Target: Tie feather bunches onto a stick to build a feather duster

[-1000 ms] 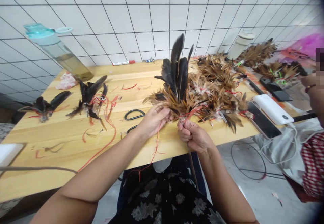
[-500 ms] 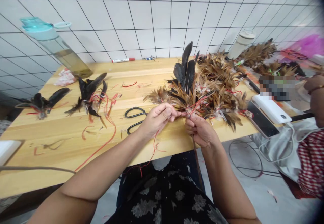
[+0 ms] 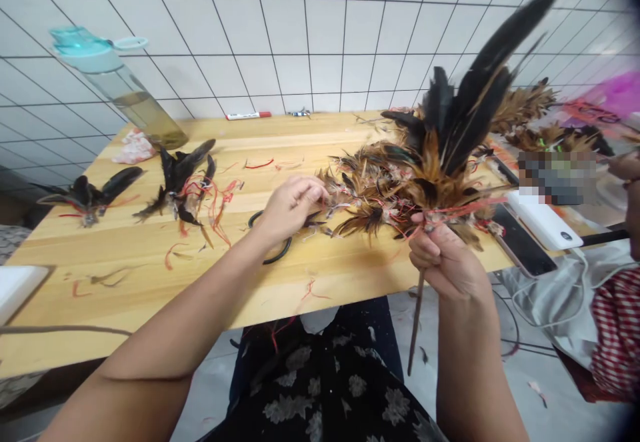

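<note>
My right hand [image 3: 445, 255] is closed around the thin brown stick [image 3: 416, 325] of a feather duster [image 3: 450, 155], raised over the table's right side. Its long black feathers point up and brown ones ring the base, where red string [image 3: 470, 207] is wound. At the left edge of a pile of brown feather bunches [image 3: 373, 182], my left hand [image 3: 295, 205] has its fingers curled together. Whatever lies between those fingertips is hidden. Partly beneath that hand are black-handled scissors [image 3: 280, 254].
Two black feather bunches [image 3: 183, 175] lie left, one tangled with red string. A tilted water bottle [image 3: 133, 99], a marker [image 3: 249, 115], a phone [image 3: 525, 239] and a white power bank [image 3: 545, 219] are on the wooden table [image 3: 165, 309]. Another person's hand [image 3: 625, 165] shows far right.
My right hand has moved right and lifted the feather duster toward me, showing its stick. My left hand has left the tied base and shifted slightly left and up, to the pile's edge.
</note>
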### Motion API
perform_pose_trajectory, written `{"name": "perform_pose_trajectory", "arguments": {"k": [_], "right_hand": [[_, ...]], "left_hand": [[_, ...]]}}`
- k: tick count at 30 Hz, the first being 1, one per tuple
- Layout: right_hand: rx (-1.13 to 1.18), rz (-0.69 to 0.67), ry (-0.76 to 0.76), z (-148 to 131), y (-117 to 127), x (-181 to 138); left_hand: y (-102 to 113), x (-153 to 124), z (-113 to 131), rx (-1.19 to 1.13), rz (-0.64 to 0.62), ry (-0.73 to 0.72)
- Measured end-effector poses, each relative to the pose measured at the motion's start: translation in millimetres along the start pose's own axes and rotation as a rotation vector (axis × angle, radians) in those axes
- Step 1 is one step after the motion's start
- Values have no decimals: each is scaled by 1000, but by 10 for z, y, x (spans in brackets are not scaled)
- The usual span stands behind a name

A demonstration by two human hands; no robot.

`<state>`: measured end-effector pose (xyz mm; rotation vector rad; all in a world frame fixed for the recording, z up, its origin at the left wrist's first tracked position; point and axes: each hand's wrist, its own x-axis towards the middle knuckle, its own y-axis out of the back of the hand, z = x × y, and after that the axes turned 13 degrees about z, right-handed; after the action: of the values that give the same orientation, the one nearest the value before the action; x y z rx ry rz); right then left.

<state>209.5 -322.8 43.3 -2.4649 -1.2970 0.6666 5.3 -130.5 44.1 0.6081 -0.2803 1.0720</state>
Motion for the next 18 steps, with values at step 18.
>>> {"name": "perform_pose_trajectory", "arguments": {"k": [18], "right_hand": [[43, 62, -118, 353, -43, 74]], "left_hand": [[-66, 352, -800, 772, -303, -423]]}}
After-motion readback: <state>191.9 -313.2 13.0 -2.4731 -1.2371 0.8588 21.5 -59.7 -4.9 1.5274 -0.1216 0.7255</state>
